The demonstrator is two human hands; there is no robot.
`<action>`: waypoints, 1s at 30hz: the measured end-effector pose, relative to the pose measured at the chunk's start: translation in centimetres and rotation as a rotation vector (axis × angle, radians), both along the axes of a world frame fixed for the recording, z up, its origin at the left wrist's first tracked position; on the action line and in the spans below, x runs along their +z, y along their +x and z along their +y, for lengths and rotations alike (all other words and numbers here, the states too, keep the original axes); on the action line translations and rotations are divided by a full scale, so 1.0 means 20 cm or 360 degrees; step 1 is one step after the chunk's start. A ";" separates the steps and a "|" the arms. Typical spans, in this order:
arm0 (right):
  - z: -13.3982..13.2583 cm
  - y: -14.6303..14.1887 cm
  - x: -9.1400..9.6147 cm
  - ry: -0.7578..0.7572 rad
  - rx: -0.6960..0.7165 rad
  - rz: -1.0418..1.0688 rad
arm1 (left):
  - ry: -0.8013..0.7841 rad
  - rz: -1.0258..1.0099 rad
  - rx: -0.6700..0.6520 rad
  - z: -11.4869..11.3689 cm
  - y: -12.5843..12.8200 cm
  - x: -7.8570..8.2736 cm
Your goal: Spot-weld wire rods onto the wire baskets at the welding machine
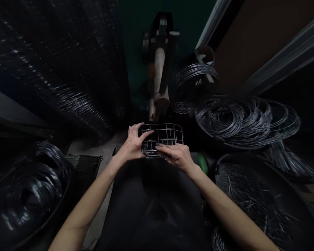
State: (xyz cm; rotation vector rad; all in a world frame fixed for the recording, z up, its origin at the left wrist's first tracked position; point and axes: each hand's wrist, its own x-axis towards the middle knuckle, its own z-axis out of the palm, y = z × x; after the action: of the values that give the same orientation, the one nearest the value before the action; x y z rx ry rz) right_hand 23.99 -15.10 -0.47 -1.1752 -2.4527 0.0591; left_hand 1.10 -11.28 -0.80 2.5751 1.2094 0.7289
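Observation:
A small wire mesh basket (pixel 167 134) sits in the middle of the view, in front of my lap. My left hand (pixel 133 143) grips its left end, with fingers curled over the top rim. My right hand (pixel 176 156) lies on its near side, with fingers closed along the lower wires. Just behind the basket stands a machine with a wooden lever handle (pixel 159 80).
Loose wire coils (pixel 246 120) lie at the right, and one more coil (pixel 193 87) hangs behind them. A tub of short cut wires (pixel 253 198) is at lower right. Stacked wire rings (pixel 28 188) fill a tub at lower left. Rolled mesh (pixel 57 62) rises at upper left.

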 end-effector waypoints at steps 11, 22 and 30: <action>0.13 -0.02 0.04 0.0085 0.0050 0.0050 | 0.0030 -0.0043 0.0041 0.11 -0.01 0.02; 0.19 -0.03 0.04 0.0049 0.0019 0.0151 | 0.0016 -0.0043 0.0020 0.17 -0.02 0.01; 0.20 -0.03 0.03 0.0019 -0.0018 0.0162 | -0.0042 -0.0060 0.0010 0.17 -0.03 0.05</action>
State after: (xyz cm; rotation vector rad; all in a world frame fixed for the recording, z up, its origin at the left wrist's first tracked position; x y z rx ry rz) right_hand 23.36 -11.10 0.21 -1.1524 -2.3544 0.0988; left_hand 0.55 -7.96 0.26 2.5261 1.2086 0.7538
